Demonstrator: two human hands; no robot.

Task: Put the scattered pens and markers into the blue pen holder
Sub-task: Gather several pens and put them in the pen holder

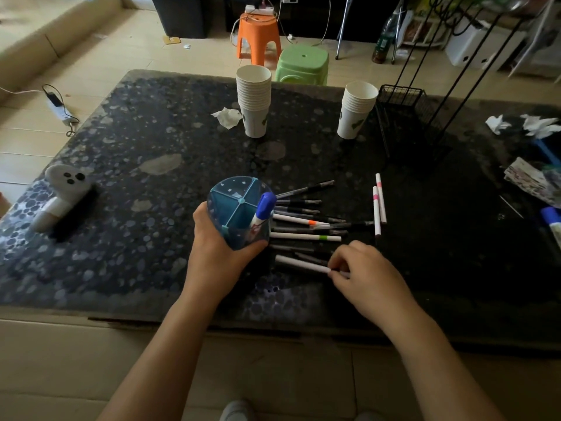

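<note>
The left hand (218, 247) is gripping the tilted blue pen holder (239, 212) near the table's (121, 141) front edge, while the right hand (361, 268) is pinching the right end of a white pen (300, 264) — lying crosswise, its other end pointing toward the holder — nearest of the pile.

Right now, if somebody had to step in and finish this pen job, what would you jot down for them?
Left hand: wrapped around the blue pen holder, holding it tilted on the table.
Right hand: pinching the end of a white marker lying nearest the table's front edge; not lifted yet.
Done: one blue-capped marker sits in the holder.
Left: the fan of pens just right of the holder, plus two pink-banded white markers farther right. Another blue-capped marker lies at the far right edge.
</note>
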